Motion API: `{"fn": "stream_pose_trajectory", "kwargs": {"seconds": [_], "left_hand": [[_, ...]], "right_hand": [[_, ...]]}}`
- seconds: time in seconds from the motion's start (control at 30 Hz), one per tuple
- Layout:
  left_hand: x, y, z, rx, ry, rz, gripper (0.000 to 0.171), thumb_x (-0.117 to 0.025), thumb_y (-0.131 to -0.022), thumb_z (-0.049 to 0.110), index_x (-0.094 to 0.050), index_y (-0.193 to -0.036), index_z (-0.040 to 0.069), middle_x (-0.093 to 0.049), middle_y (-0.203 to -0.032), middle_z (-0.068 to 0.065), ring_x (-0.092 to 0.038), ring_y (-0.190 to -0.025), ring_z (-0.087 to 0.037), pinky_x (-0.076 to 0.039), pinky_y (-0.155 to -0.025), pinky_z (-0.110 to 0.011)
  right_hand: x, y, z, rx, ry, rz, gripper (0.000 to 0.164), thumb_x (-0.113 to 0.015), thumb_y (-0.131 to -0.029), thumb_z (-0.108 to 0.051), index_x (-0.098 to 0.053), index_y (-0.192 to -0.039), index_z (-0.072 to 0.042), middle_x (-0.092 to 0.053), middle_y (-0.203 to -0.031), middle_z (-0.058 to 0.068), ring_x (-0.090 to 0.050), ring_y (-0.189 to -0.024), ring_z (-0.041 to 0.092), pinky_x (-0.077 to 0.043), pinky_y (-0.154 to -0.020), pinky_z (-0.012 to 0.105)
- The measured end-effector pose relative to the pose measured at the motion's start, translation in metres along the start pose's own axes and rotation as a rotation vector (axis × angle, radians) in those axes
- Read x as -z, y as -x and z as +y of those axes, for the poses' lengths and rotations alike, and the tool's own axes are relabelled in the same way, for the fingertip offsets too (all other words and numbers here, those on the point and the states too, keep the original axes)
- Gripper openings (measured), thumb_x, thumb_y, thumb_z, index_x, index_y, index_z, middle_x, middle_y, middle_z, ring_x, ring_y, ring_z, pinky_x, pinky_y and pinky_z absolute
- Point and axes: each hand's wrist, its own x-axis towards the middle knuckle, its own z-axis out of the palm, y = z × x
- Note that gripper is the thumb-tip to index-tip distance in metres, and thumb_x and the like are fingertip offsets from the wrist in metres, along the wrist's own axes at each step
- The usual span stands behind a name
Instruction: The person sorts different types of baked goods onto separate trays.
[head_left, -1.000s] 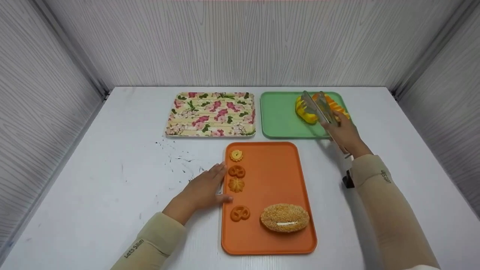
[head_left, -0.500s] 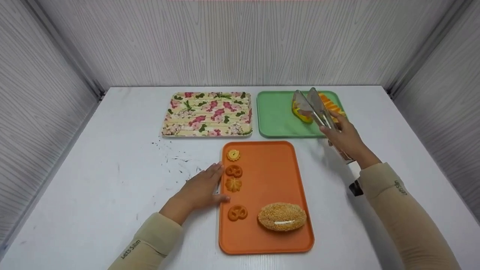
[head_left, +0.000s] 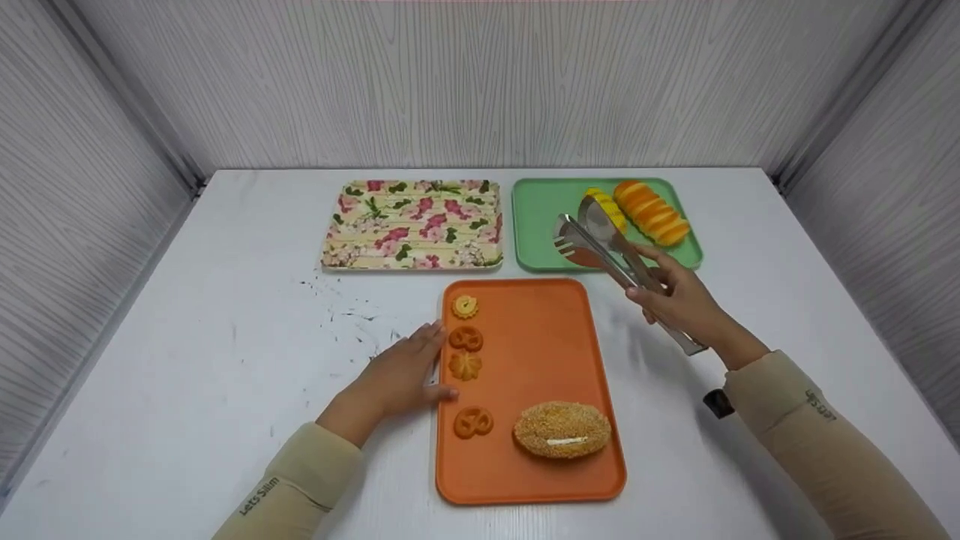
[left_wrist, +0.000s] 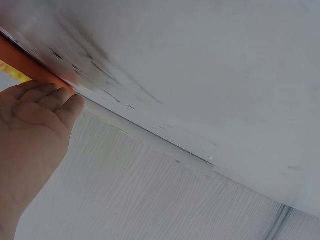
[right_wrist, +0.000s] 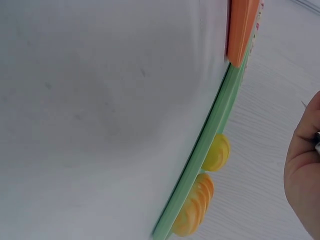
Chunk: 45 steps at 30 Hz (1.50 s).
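My right hand [head_left: 679, 304] grips metal serving tongs [head_left: 619, 259] partway along their arms. The tongs' ends are spread apart with nothing between them, over the front edge of the green tray [head_left: 544, 195]. On that tray lie a yellow bread [head_left: 606, 206] and an orange scored loaf [head_left: 652, 214]; the tongs partly cover the yellow one in the head view. My left hand [head_left: 394, 379] lies at the left rim of the orange tray [head_left: 532, 480], fingers extended, thumb over the rim. This tray bears a sesame-coated bread [head_left: 562, 429] and several small biscuits, among them a pretzel [head_left: 473, 422].
A floral tray [head_left: 412, 225] lies at the back, left of the green tray. Pale wood-grain panels [head_left: 465, 82] wall the white table [head_left: 225, 360] at the back and on both sides. Dark marks show left of the orange tray.
My right hand has drawn the tongs back from the yellow bread, toward me and slightly left. Both breads stay on the green tray. My left hand keeps its place at the orange tray.
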Motion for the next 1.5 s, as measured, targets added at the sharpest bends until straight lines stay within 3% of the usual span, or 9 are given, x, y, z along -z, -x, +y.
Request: {"fn": "stream_pose_trajectory", "kwargs": {"seconds": [0.27, 0.5, 0.73, 0.9, 1.03, 1.27, 1.5], "left_hand": [[-0.001, 0.000, 0.000, 0.002, 0.007, -0.006, 0.097, -0.060, -0.084, 0.061, -0.018, -0.153, 0.008, -0.010, -0.158, -0.002, -0.013, -0.143, -0.022, -0.019, -0.112, -0.043], [0.001, 0.000, -0.001, 0.003, 0.011, -0.017, 0.096, -0.059, -0.084, 0.060, -0.016, -0.153, 0.008, -0.009, -0.158, -0.003, -0.012, -0.143, -0.022, -0.019, -0.113, -0.043], [0.001, 0.001, -0.002, 0.001, -0.003, -0.017, 0.096, -0.059, -0.085, 0.059, -0.015, -0.153, 0.008, -0.009, -0.158, -0.003, -0.012, -0.143, -0.022, -0.019, -0.113, -0.042], [0.002, 0.003, -0.001, -0.026, 0.002, 0.007, 0.094, -0.061, -0.086, 0.057, -0.018, -0.152, 0.005, -0.012, -0.158, -0.007, -0.016, -0.142, -0.026, -0.022, -0.111, -0.045], [0.003, 0.004, 0.000, -0.026, 0.010, 0.009, 0.094, -0.060, -0.086, 0.057, -0.019, -0.152, 0.005, -0.012, -0.158, -0.006, -0.016, -0.142, -0.027, -0.022, -0.111, -0.046], [0.002, 0.004, 0.000, -0.022, 0.012, 0.002, 0.095, -0.060, -0.085, 0.058, -0.017, -0.152, 0.006, -0.011, -0.158, -0.005, -0.015, -0.143, -0.025, -0.022, -0.112, -0.045], [0.002, 0.003, 0.001, -0.013, 0.021, -0.010, 0.095, -0.061, -0.086, 0.057, -0.016, -0.153, 0.007, -0.010, -0.158, -0.005, -0.015, -0.142, -0.026, -0.021, -0.112, -0.045]], "right_hand": [[-0.007, 0.012, -0.005, 0.007, 0.005, -0.083, 0.063, -0.062, -0.093, -0.008, -0.034, -0.148, -0.016, -0.055, -0.097, 0.027, -0.053, -0.053, 0.021, -0.050, -0.050, 0.038], [-0.005, 0.025, -0.007, 0.060, -0.004, -0.264, 0.063, -0.059, -0.093, -0.001, -0.033, -0.149, -0.013, -0.056, -0.085, 0.024, -0.051, -0.051, 0.018, -0.046, -0.044, 0.040], [-0.005, 0.037, -0.009, 0.083, -0.005, -0.424, 0.064, -0.059, -0.092, 0.002, -0.033, -0.149, -0.011, -0.056, -0.099, 0.031, -0.051, -0.049, 0.022, -0.045, -0.041, 0.039], [-0.006, 0.046, -0.012, 0.073, -0.003, -0.501, 0.063, -0.061, -0.090, 0.002, -0.036, -0.147, -0.010, -0.058, -0.099, 0.020, -0.049, -0.047, 0.026, -0.044, -0.039, 0.035], [-0.007, 0.052, -0.013, 0.118, -0.036, -0.566, 0.065, -0.060, -0.087, 0.009, -0.035, -0.146, -0.003, -0.057, -0.097, 0.017, -0.047, -0.044, 0.029, -0.043, -0.036, 0.035], [-0.010, 0.064, -0.014, 0.135, -0.021, -0.617, 0.069, -0.065, -0.082, 0.012, -0.038, -0.144, -0.003, -0.056, -0.098, 0.014, -0.046, -0.046, 0.015, -0.044, -0.038, 0.028], [-0.010, 0.075, -0.014, 0.148, -0.035, -0.662, 0.072, -0.069, -0.080, 0.010, -0.039, -0.143, -0.003, -0.055, -0.098, 0.014, -0.047, -0.048, 0.013, -0.044, -0.040, 0.025]]}}
